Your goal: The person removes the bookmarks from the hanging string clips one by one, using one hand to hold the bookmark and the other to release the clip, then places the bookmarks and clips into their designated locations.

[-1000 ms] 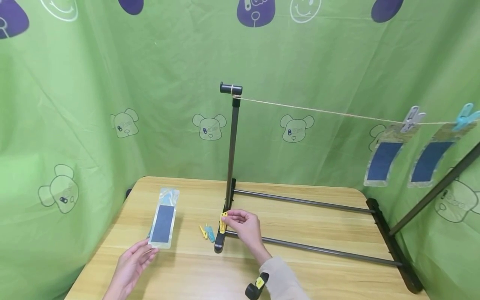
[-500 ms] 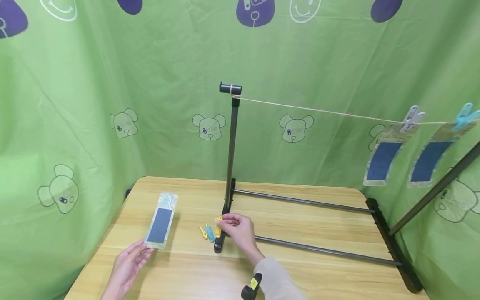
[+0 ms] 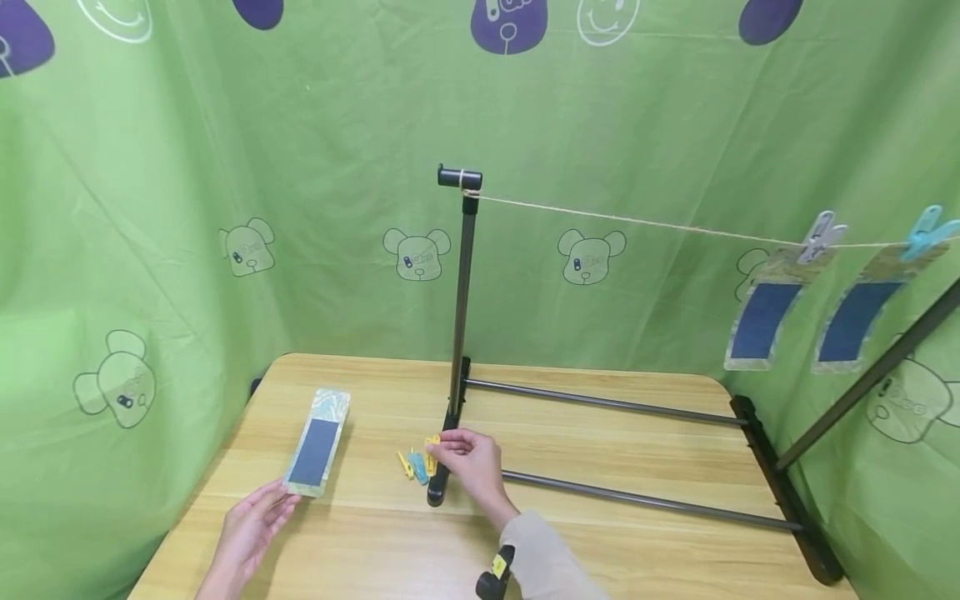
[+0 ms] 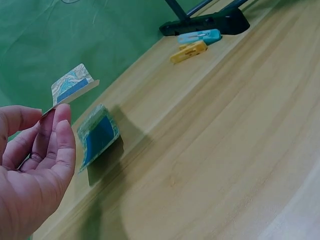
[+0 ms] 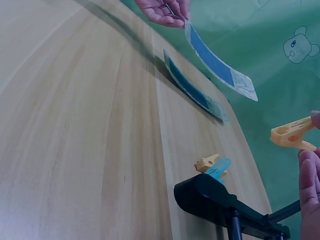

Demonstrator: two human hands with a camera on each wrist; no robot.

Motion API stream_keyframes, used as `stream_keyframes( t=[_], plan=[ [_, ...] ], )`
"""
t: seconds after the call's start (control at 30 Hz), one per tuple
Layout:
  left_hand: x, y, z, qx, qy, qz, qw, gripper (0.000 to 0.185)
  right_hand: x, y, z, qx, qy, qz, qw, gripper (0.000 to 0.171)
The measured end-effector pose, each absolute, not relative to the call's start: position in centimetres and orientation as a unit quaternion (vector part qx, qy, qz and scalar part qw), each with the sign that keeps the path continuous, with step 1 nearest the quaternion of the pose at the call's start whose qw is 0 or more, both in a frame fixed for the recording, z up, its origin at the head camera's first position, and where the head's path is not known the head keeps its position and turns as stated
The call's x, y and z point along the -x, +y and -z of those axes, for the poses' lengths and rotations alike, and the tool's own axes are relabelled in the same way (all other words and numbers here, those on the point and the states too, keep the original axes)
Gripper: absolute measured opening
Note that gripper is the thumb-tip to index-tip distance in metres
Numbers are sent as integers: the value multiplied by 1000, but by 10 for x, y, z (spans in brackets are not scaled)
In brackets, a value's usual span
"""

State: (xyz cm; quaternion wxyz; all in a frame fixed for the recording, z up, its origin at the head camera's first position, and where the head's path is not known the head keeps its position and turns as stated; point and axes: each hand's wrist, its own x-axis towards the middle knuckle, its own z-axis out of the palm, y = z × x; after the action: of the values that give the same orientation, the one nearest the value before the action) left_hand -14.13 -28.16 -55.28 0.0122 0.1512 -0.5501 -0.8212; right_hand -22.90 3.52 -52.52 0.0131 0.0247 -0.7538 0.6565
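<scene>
The right hand is cut off at the right-wrist view's edge, hiding its grip on the yellow clip. In the head view, the stand's right upright and the blue peg run off the right edge.

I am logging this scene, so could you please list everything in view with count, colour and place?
Packets in hand or on table: two, blue panel; lifted packet, flat packet beneath.
Hanging packets: two, blue, on string, right.
Pegs on string: two, grey and teal.
Loose pegs: two, yellow and teal, by rack foot.
Yellow peg: one, pinched.
Rack: one, black.
Table: one, wooden.
Backdrop: green.
Hands: left hand holds lifted packet; right hand pinches yellow peg.
</scene>
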Motion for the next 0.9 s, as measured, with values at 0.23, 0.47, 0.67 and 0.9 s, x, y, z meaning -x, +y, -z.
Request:
stream_keyframes(
  t=[0.23, 0.47, 0.67, 0.9],
  plan=[
    [142, -284, 557, -164, -555, 815, 11, 18, 230, 32, 529, -33, -755, -654, 16, 34],
    [142, -288, 559, -191, -553, 811, 6, 17, 233, 29, 535, -28, -764, -644, 13, 34],
    [143, -290, 560, -217, -549, 807, 2, 19, 235, 27, 540, -31, -768, -639, 18, 35],
    [145, -291, 560, -232, -546, 805, 4, 22, 237, 23, 544, -43, -768, -639, 30, 35]
  ],
)
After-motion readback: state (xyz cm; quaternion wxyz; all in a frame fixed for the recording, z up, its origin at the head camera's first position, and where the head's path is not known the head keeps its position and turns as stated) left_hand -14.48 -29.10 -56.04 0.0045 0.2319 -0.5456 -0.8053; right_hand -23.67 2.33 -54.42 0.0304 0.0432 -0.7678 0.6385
